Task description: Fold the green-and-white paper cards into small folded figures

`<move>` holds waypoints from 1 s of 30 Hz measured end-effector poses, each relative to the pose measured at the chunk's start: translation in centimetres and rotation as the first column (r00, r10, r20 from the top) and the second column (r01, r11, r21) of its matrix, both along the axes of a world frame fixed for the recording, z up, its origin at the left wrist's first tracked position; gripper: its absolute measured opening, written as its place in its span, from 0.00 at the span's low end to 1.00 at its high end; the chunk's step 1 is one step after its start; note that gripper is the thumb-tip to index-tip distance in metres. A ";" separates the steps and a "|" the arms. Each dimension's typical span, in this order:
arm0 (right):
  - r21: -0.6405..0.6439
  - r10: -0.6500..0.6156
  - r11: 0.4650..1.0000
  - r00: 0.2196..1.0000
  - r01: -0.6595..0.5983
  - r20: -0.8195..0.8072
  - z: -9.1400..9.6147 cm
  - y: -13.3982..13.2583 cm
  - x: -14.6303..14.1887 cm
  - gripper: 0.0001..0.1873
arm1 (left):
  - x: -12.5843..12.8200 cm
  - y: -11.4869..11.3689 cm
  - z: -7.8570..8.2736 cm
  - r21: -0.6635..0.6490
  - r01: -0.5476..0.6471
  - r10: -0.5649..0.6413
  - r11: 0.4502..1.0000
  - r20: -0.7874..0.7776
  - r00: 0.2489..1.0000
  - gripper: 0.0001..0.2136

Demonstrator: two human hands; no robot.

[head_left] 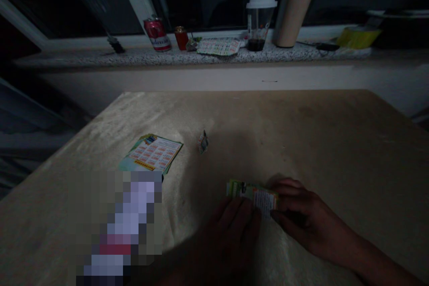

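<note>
A green-edged printed card [264, 203], apparently a folded scratch ticket, lies low on the table between my hands. My left hand [236, 221] presses its fingers down over the card's left and near part and hides some of it. At the card's right edge, my right hand [303, 214] pinches it between thumb and fingers. Farther left rests a small pile of similar printed tickets [156, 154], showing rows of red-and-white boxes. A small crumpled, folded paper piece [203, 142] stands on the table beyond my hands.
The cloth-covered table [301, 129] reaches toward a granite windowsill [134, 59]. On the sill are a red can [157, 35], a small orange-red container [181, 38], another printed sheet [218, 46], a lidded cup [258, 22] and a cardboard tube [297, 6]. A pixelated long object [124, 228] lies lower left.
</note>
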State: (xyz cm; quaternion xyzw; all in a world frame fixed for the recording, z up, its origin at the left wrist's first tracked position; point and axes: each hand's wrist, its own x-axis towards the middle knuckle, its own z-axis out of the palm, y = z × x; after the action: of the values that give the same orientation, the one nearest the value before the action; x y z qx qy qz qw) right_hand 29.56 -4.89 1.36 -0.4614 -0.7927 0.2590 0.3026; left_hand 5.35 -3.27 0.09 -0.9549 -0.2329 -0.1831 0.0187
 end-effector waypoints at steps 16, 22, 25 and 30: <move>0.445 -0.029 0.886 0.941 -0.132 0.338 -0.4 0.1 -0.7 0.11 | 0.6 1.5 0.3 -0.179 0.008 -0.018 0.984 -0.054 0.998 0.14; 0.467 -0.061 0.877 0.939 -0.112 0.340 -0.7 0.4 -0.4 0.09 | 0.9 2.1 0.2 -0.213 0.010 -0.022 0.977 -0.050 0.999 0.15; 0.459 -0.079 0.883 0.935 -0.095 0.345 -0.8 -0.1 -0.3 0.09 | 0.4 2.0 -0.2 -0.217 0.017 -0.022 0.976 -0.022 1.000 0.16; 0.443 -0.072 0.892 0.944 -0.083 0.321 -0.9 -0.2 0.0 0.08 | -0.1 1.7 -1.2 -0.178 -0.003 -0.002 0.984 -0.028 1.000 0.19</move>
State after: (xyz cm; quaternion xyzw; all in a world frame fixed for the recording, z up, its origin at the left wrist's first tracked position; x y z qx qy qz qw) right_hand 29.53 -5.14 0.44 -0.4131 -0.8715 -0.0117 0.2640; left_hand 5.23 -1.62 -1.15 -0.9552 -0.2484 -0.1479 -0.0633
